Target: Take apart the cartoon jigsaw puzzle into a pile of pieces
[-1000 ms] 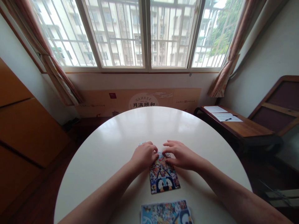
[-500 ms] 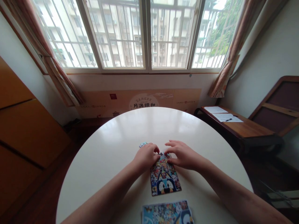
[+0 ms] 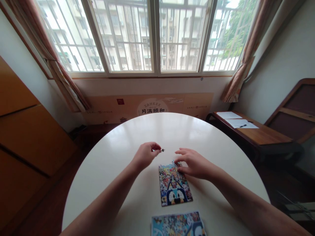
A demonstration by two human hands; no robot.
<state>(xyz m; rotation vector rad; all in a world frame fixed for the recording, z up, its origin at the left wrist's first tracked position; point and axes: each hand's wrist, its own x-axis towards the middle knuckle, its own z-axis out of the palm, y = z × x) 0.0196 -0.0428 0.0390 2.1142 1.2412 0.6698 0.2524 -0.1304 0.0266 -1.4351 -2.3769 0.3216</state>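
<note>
My left hand [image 3: 147,154] pinches a small dark jigsaw piece [image 3: 162,150] between thumb and fingertips, above the table beyond the puzzle. In front of me lies a colourful jigsaw puzzle [image 3: 174,183], with a blue cartoon dog face at its near end and an uneven far edge. My right hand [image 3: 193,162] rests at the puzzle's far right corner, fingers apart and curved, with the fingertips touching or just over it. Nothing shows between those fingers. Closer to me, a picture box or card [image 3: 176,224] with similar artwork is cut off by the bottom edge.
Everything lies on a round white table [image 3: 98,183]. To the right stands a wooden bench [image 3: 273,136] with papers [image 3: 238,123] and a pen on it. Curtained windows [image 3: 128,39] are beyond the table, and a wooden cabinet [image 3: 22,131] is at the left.
My left hand has moved away from the puzzle's far edge, up and to the left, and now shows a piece in its fingertips. My right hand has stayed almost still.
</note>
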